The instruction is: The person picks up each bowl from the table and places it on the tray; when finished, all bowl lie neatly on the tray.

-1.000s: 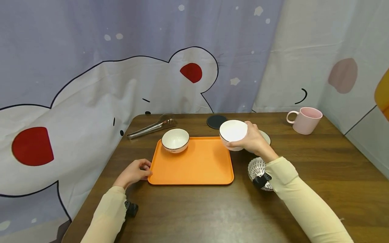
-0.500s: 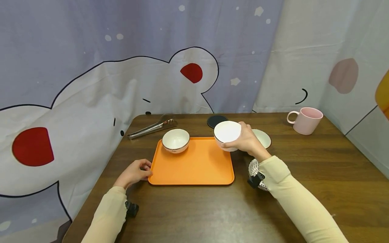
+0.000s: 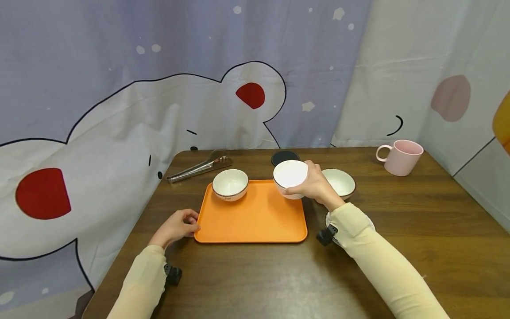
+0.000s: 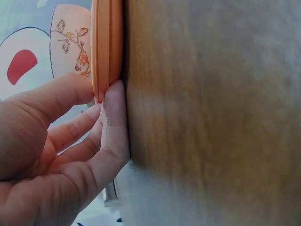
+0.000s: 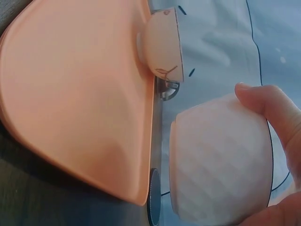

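Note:
My left hand point(image 3: 177, 227) pinches the left edge of an orange tray point(image 3: 251, 221); in the left wrist view the thumb lies over the rim point(image 4: 107, 42) and a finger is beneath it. My right hand point(image 3: 318, 184) grips a white bowl point(image 3: 290, 174) by its side, thumb and fingers at opposite parts of the rim. This bowl is held upright above the tray's back right corner, and its outside shows a diamond relief in the right wrist view. Another bowl point(image 3: 230, 182), with a dark rim and a painted branch, sits at the tray's back left.
A shallow white bowl point(image 3: 341, 181) stands behind my right wrist. A round white patterned piece point(image 3: 328, 219) is mostly hidden beneath the right forearm. Metal tongs point(image 3: 199, 169) lie back left, a black coaster point(image 3: 284, 157) at the back, a pink mug point(image 3: 402, 158) back right.
My right hand has moved left with the white bowl, from the tray's right edge to over its back right corner. The shallow bowl behind has come into view. The left hand stays put.

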The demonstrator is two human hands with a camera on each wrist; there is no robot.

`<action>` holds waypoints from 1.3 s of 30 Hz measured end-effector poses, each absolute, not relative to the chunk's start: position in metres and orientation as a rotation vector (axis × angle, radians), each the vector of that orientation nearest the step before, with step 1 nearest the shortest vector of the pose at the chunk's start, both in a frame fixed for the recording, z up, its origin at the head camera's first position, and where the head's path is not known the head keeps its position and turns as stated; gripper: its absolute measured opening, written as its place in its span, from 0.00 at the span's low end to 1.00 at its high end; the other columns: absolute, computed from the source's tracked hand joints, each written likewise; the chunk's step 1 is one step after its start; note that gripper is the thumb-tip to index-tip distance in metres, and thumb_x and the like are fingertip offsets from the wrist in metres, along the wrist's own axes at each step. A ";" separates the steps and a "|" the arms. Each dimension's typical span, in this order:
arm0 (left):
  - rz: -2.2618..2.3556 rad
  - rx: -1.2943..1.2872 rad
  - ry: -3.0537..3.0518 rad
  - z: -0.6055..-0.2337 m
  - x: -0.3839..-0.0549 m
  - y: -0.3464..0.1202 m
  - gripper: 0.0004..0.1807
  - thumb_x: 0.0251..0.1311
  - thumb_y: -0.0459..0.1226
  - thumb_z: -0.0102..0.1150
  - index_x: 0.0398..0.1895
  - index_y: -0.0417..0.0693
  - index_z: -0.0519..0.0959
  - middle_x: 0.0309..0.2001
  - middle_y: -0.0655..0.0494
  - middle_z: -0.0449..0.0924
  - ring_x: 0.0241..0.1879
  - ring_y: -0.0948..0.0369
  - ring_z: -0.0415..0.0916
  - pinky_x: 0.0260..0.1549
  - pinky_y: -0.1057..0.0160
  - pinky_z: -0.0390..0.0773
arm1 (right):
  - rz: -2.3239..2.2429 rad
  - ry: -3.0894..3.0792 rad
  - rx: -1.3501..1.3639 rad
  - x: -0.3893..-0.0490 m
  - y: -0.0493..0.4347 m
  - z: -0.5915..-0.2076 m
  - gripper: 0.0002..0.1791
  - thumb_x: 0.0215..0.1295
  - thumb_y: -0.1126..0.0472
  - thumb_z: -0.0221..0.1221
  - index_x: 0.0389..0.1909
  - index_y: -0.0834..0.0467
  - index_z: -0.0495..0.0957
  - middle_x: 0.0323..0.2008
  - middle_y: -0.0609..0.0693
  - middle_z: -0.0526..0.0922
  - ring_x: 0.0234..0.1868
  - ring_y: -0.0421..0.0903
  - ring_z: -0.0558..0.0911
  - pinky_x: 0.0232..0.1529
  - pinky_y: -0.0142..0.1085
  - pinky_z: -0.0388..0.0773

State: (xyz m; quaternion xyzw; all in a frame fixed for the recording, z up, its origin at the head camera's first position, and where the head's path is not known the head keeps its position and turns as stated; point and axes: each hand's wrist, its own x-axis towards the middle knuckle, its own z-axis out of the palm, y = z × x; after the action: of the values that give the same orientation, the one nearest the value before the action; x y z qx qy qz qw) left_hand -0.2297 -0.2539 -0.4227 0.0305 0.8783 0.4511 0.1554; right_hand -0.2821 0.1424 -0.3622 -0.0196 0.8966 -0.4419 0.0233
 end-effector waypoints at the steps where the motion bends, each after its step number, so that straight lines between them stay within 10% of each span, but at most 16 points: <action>1: 1.290 0.088 2.517 -0.422 -0.230 -0.254 0.17 0.58 0.27 0.61 0.50 0.29 0.72 0.35 0.47 0.71 0.34 0.58 0.75 0.39 0.57 0.85 | -1.365 2.777 -0.061 -0.282 0.141 -0.363 0.64 0.35 0.53 0.80 0.71 0.64 0.51 0.65 0.66 0.59 0.61 0.63 0.67 0.62 0.55 0.71; 39: 1.285 0.046 2.529 -0.427 -0.231 -0.254 0.16 0.59 0.28 0.61 0.49 0.31 0.73 0.35 0.48 0.71 0.34 0.58 0.74 0.40 0.59 0.85 | -1.354 2.727 -0.002 -0.302 0.096 -0.395 0.68 0.36 0.54 0.79 0.75 0.63 0.44 0.67 0.64 0.56 0.64 0.63 0.67 0.63 0.54 0.71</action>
State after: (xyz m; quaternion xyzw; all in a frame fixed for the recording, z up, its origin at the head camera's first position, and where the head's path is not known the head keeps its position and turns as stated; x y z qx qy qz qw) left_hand -0.2313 -0.2541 -0.4270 0.0161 0.8812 0.4475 0.1517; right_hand -0.3022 0.0962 -0.3952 -0.0006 0.8946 -0.4443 0.0483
